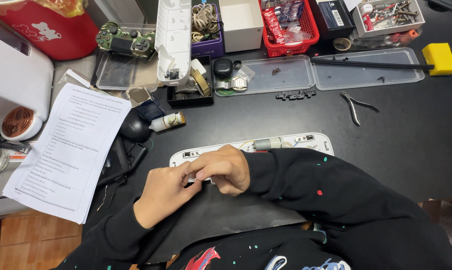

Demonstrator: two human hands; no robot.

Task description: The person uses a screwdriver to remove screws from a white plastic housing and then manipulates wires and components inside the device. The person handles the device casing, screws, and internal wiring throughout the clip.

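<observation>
Two hands met over the black table (411,140): your left hand (163,195) and right hand (226,169) pinched a small white part (192,178) together, just beside the opened white casing (311,141), seemingly mid-fitting, so steady fingertip alignment mattered next.

Pliers (356,105) and yellow block (439,58) at right; printed sheet (70,150), camo game controller (125,41) at left.

A small white part (192,178), mostly hidden and hard to identify, sits pinched near the desk's front edge. Just beyond it lies an opened white casing (306,141), lengthwise left to right, exposing a grey cylindrical component, perhaps a motor.
</observation>
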